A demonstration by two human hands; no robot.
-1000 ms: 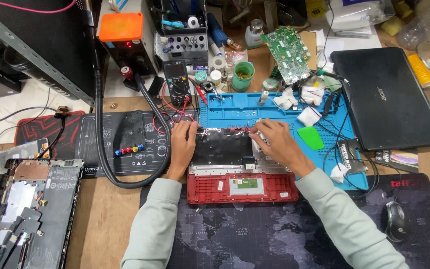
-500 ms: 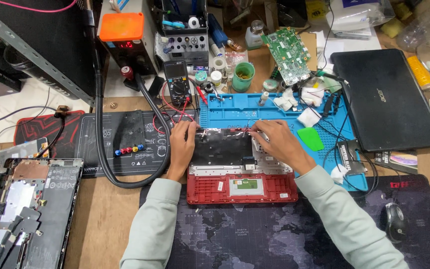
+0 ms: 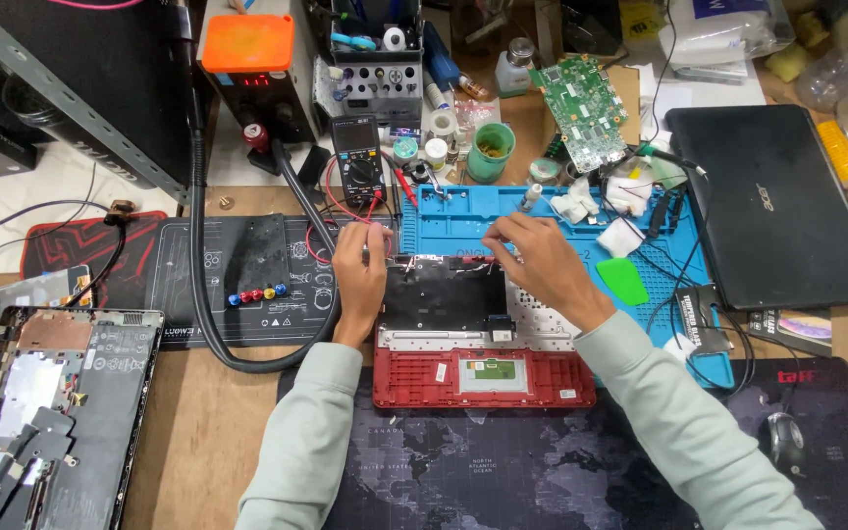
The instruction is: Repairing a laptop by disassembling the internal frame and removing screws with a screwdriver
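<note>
A red laptop case (image 3: 483, 378) lies upside down in front of me, half on the blue work mat (image 3: 561, 211). A black sheet (image 3: 444, 294) covers the left part of the keyboard's back, and the white keyboard back (image 3: 542, 319) shows to its right. My left hand (image 3: 360, 270) grips the case's far left corner, next to some red wires. My right hand (image 3: 542, 265) pinches the far edge of the case near its middle, where a silver foil strip runs. What lies under the fingertips is hidden.
A green pick (image 3: 623, 280) lies right of my right hand. A multimeter (image 3: 357, 162), green cup (image 3: 490, 152) and circuit board (image 3: 581, 108) stand behind. A shut black laptop (image 3: 777, 206) and mouse (image 3: 782, 437) are right, an opened laptop (image 3: 41, 412) left. A black hose (image 3: 198, 294) loops past.
Both hands stay at the case's far edge. My right fingertips have crept slightly left along it.
</note>
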